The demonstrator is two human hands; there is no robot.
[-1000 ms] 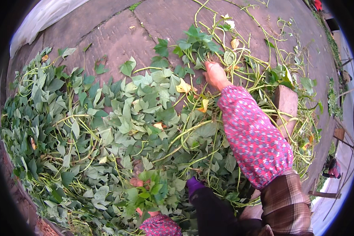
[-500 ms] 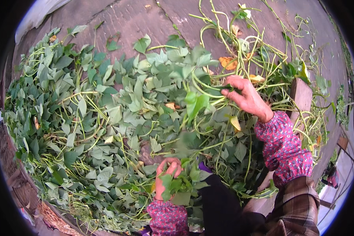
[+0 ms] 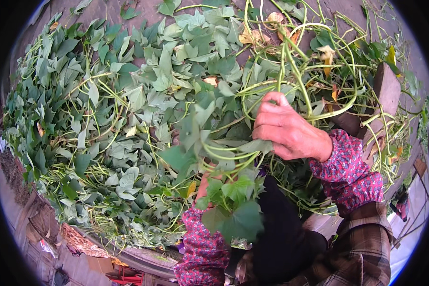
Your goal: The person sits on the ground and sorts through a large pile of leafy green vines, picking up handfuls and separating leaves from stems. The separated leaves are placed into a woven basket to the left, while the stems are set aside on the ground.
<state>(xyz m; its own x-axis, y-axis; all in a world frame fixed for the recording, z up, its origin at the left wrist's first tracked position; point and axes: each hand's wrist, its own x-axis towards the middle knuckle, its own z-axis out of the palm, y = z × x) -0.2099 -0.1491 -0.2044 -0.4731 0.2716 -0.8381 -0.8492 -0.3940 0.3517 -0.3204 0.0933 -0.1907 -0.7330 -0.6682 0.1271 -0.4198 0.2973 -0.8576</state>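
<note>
The person's right hand (image 3: 290,126) is clamped on leafy stems (image 3: 231,157) over the leaf heap (image 3: 164,71).

Curled fingers grip the stems above the right part of the heap; stalks arch leftward from the hand, with leaves at their ends. The left hand (image 3: 203,187), over the heap's near part, is largely covered by a leafy bunch (image 3: 243,221), so whether its fingers are together or apart cannot be told. A yellow leaf (image 3: 191,189) shows just beside it. Looping, mostly bare vines (image 3: 298,78) spread along the heap's right side, next to a wooden piece (image 3: 387,90). Flower-printed oversleeves (image 3: 345,167) cover both forearms; a brown plaid sleeve (image 3: 367,229) shows to the right of the heap's near edge.
</note>
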